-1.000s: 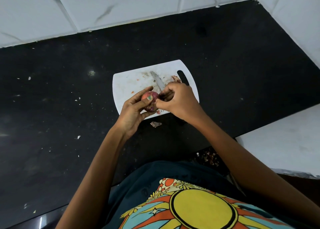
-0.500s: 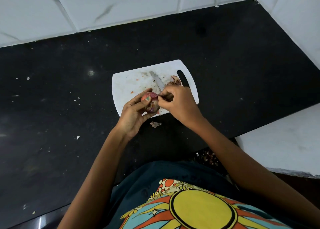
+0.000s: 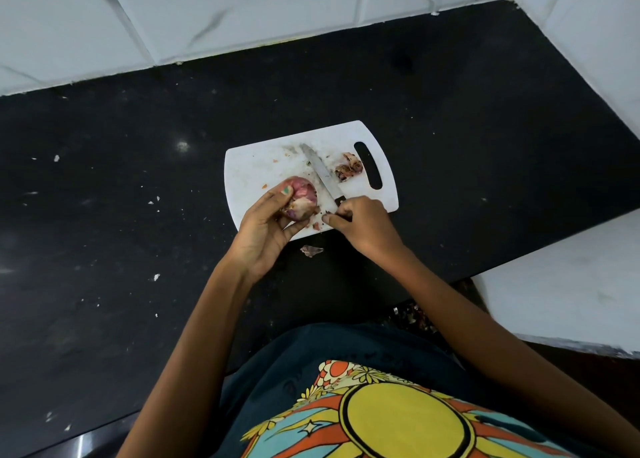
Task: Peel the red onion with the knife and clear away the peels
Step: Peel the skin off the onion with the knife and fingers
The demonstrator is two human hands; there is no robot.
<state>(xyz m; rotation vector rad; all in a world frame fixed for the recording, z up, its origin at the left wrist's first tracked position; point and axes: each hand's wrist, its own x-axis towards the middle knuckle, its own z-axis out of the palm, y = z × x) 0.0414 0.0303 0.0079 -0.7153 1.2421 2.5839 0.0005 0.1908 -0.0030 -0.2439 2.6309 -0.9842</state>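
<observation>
From the head view, my right hand [image 3: 363,225] has pulled away from the red onion [image 3: 302,196] — fingers curled round the knife [image 3: 322,175], blade over the cutting board [image 3: 263,167]. My left hand [image 3: 266,225] grips the onion, partly peeled. Peels [image 3: 349,171] wait on the board; one scrap [image 3: 311,250] lies on the tabletop [image 3: 138,215].

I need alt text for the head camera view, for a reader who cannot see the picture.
Seen from above, a person's left hand holds a partly peeled red onion over a white cutting board, while the right hand grips a knife beside it. Peels lie on the board near its handle slot, and one scrap lies on the black counter.
</observation>
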